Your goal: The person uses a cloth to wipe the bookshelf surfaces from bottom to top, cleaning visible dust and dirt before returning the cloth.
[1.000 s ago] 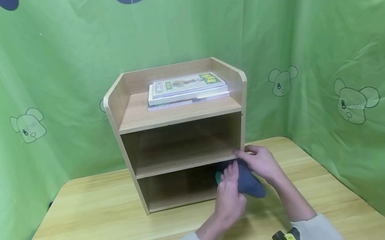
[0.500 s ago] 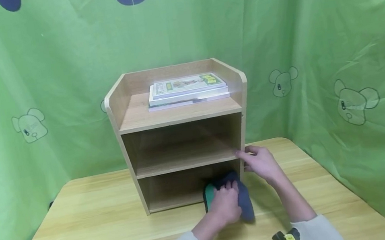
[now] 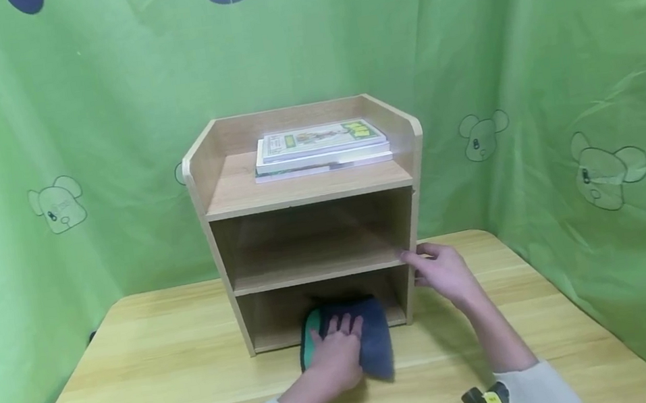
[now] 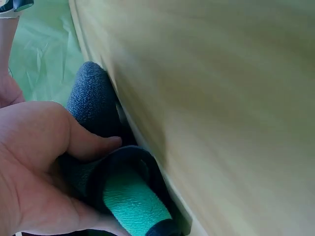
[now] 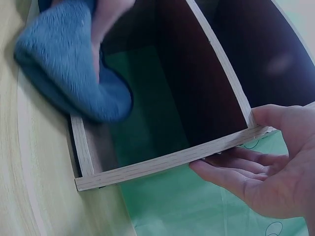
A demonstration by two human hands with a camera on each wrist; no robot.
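Note:
A blue and green cloth [image 3: 376, 347] with dark edging lies bunched over the front edge of the lowest board of a small wooden shelf [image 3: 311, 201]. My left hand [image 3: 336, 362] holds it from above; in the left wrist view the thumb presses on the folded cloth [image 4: 93, 101], whose green part is rolled over. The left fingertips are hidden there. My right hand [image 3: 446, 275] grips the shelf's right side panel. In the right wrist view its thumb lies on the front edge where the middle board meets the panel, and the fingers [image 5: 221, 179] are against the outer side.
Several books [image 3: 322, 150] lie stacked on the shelf's top. The shelf stands on a wooden table [image 3: 156, 373]. A green curtain [image 3: 118, 85] with printed animal heads hangs behind and on both sides. A black strapped device [image 3: 485, 399] sits at the right wrist.
My left hand has moved the cloth leftward, from the bottom compartment's right side to nearer the middle of its front edge. The right hand keeps its hold on the side panel.

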